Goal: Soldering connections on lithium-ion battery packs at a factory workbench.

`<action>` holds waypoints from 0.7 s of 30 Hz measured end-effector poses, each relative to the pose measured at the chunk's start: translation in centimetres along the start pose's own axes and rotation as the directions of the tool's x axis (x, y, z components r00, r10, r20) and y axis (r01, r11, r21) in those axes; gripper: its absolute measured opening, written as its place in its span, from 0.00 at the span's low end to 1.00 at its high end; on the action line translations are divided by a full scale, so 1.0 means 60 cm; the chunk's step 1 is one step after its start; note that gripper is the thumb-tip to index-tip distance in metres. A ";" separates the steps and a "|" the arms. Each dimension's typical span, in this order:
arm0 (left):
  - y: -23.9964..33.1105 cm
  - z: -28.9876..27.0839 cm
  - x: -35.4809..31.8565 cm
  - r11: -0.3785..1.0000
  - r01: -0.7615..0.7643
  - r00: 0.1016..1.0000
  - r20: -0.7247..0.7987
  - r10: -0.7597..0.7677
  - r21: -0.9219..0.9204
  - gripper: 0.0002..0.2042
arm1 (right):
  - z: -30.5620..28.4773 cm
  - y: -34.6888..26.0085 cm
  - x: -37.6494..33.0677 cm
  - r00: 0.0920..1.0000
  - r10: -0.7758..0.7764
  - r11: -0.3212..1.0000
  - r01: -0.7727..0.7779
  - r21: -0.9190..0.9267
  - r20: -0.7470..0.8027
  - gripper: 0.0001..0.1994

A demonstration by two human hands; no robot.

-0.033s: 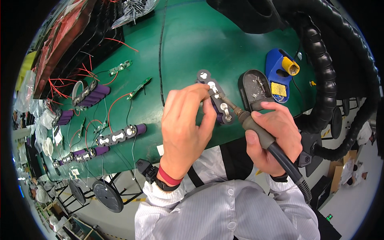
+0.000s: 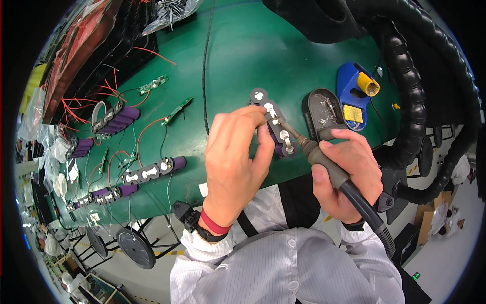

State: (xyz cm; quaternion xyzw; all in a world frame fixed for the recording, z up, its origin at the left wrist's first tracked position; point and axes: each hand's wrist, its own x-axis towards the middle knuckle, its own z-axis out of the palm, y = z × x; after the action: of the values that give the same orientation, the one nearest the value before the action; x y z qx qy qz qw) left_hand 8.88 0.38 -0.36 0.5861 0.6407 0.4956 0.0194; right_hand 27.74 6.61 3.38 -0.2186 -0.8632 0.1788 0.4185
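A purple battery pack (image 2: 283, 133) with a dark top holder and shiny metal tabs lies slanted on the green table. Fingertips of my left hand (image 2: 234, 152) are drawn together at its left edge, beside an upper tab; whatever they pinch is too small to make out. In my right hand (image 2: 349, 175) is a soldering iron (image 2: 329, 164), gripped round its thick grey handle. Its narrow tip meets or nearly meets a metal tab near the middle of the pack, close to my left fingertips.
Right of the pack sit a black tray (image 2: 324, 112) with solder bits and a blue iron stand (image 2: 349, 83) with a yellow sponge. Black ducting (image 2: 400, 76) curves beyond. Leftward are wired battery packs (image 2: 149, 173), a circuit board (image 2: 177, 111) and a red-black bin (image 2: 86, 55).
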 end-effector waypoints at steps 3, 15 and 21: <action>-0.002 0.002 0.000 1.000 -0.021 1.000 -0.006 0.021 0.009 0.11 | -0.001 -0.001 0.000 1.000 0.004 1.000 -0.004 -0.007 0.006 0.15; -0.006 0.003 0.001 0.998 -0.051 0.998 -0.034 0.052 0.026 0.12 | 0.001 -0.010 0.012 0.999 -0.020 0.998 0.021 -0.051 0.029 0.14; -0.005 0.002 0.002 0.999 -0.040 0.999 -0.029 0.040 0.003 0.12 | -0.001 -0.002 0.006 1.000 -0.002 1.000 0.002 -0.016 0.010 0.12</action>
State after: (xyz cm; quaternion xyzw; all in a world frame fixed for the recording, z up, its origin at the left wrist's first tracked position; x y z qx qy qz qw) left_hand 8.70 0.58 -0.52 0.5916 0.6296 0.5035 -0.0007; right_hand 27.55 6.69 3.70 -0.2203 -0.8669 0.1723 0.4127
